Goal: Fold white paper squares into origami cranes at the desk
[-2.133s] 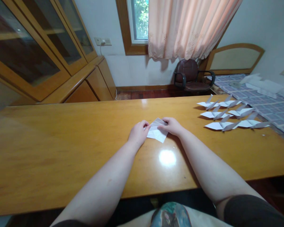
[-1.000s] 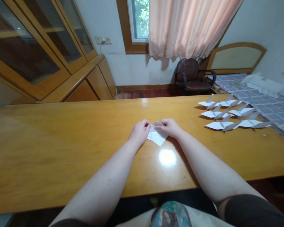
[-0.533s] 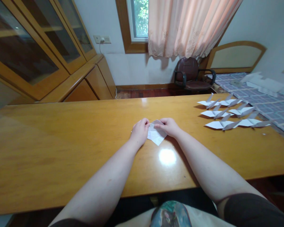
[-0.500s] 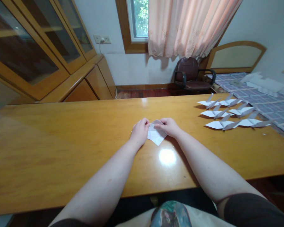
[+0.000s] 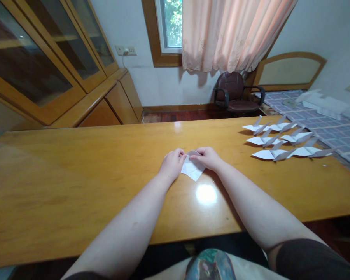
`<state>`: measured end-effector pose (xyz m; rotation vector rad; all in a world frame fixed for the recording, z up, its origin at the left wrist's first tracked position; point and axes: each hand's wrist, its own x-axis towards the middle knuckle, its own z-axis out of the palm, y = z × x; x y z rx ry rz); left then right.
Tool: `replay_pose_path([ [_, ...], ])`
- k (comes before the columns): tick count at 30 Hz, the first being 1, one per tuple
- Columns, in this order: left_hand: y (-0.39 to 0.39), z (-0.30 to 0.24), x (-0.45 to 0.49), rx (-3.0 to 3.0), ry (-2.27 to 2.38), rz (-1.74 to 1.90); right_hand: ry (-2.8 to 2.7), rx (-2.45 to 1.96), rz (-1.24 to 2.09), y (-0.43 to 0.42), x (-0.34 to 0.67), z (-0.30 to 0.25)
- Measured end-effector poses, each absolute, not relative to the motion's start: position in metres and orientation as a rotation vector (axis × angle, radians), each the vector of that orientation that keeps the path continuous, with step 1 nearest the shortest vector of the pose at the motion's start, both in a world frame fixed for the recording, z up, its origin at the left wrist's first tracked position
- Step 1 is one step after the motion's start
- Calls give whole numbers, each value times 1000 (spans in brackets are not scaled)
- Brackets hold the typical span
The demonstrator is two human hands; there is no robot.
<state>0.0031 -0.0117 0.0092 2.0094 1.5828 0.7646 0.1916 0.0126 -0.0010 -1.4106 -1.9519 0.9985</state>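
Observation:
A partly folded sheet of white paper point(image 5: 194, 168) is held between my two hands over the middle of the wooden table. Creases show on its face, and one corner points toward me. My left hand point(image 5: 172, 164) pinches its left edge with thumb and fingers. On the other side, my right hand point(image 5: 207, 158) grips the upper right edge, the thumb lying on top of the paper. My fingers cover both side edges. To the right, several folded paper cranes point(image 5: 265, 154) stand in rows.
The wooden table point(image 5: 76, 186) spans the view, its near edge close to my body. Beyond it are a brown armchair point(image 5: 235, 91), a bed point(image 5: 332, 132) at the right and a glass-door cabinet point(image 5: 84, 93) at the left. A tiny white scrap point(image 5: 324, 165) lies near the cranes.
Both hands keep their hold on the paper. My left fingers have shifted slightly at its left edge, and the paper's lower part looks a little more bent. The cranes have not moved.

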Motion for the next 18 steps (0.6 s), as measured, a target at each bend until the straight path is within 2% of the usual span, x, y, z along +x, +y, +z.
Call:
replay_pose_path([
  [10, -7, 7, 2, 1919, 1678, 695, -1951, -1458, 972, 14, 192, -1],
  [18, -16, 17, -2, 2038, 1651, 1115, -1788, -1512, 910, 16, 193, -1],
])
